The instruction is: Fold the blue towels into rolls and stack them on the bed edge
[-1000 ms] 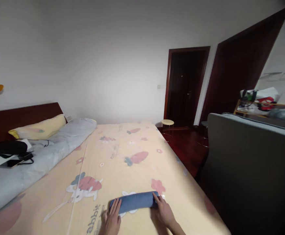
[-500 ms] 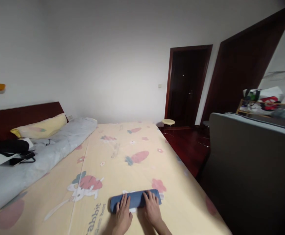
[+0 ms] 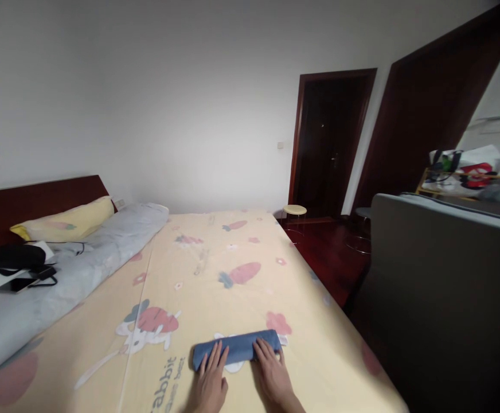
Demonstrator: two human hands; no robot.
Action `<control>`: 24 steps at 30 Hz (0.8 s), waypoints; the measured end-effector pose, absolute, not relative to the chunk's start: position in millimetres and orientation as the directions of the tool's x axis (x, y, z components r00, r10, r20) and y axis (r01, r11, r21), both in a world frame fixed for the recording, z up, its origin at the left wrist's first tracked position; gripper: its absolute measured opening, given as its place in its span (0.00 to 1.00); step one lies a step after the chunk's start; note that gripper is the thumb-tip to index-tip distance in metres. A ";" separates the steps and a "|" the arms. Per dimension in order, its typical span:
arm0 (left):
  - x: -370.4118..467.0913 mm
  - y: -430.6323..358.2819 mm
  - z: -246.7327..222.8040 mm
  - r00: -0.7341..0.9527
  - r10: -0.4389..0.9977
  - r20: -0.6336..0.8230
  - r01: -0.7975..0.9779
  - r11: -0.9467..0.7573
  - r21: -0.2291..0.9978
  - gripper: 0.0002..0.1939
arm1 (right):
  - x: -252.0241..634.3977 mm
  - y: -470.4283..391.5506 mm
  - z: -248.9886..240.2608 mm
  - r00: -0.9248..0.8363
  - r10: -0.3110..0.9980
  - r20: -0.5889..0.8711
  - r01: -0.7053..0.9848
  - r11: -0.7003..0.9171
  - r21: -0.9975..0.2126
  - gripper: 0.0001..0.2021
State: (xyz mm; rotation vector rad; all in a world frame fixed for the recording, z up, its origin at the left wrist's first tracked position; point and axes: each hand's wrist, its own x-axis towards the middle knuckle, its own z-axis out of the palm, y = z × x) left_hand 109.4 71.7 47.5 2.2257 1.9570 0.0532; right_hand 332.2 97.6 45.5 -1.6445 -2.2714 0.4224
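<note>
A rolled-up blue cloth [image 3: 239, 347] lies crosswise on the bed, near its front part. My left hand [image 3: 212, 378] rests on the left end of the roll, fingers stretched out and slightly apart. On the right end lies my right hand [image 3: 273, 370], its fingers extended over the top and its thumb side low against the near edge. Neither hand is wrapped round the cloth; both press on it from above. The bedsheet [image 3: 198, 321] beneath is pale yellow with printed carrots, flowers and a rabbit.
A grey rolled quilt [image 3: 86, 269] runs along the left side, with a phone [image 3: 23, 282] and a black strap on it. Behind it are a yellow pillow [image 3: 67, 221] and a dark headboard [image 3: 39, 198]. To the right stand a large grey panel [image 3: 439, 287] and a stool [image 3: 295, 210].
The left hand has slid slightly down and left along the roll, and the right hand has shifted a little to the right. The roll has hardly moved. My view has shifted slightly.
</note>
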 end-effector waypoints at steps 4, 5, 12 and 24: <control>88.5 66.4 48.3 0.113 0.993 -0.029 0.983 -0.108 0.146 0.41 | 352.9 99.5 43.7 -0.214 0.973 0.085 0.893 0.230 -0.386 0.24; 84.6 66.3 47.1 0.110 0.994 -0.012 0.984 -0.107 0.145 0.39 | 355.0 100.9 43.2 -0.196 0.976 0.091 0.899 0.216 -0.381 0.24; 78.7 73.2 37.8 0.032 0.999 0.006 0.994 -0.032 0.108 0.33 | 353.0 117.8 43.3 -0.175 0.980 0.096 0.903 0.199 -0.380 0.27; 80.3 84.7 46.2 0.037 0.995 -0.090 0.993 -0.027 0.116 0.31 | 349.4 139.4 63.0 -0.170 0.982 0.085 0.870 0.190 -0.455 0.24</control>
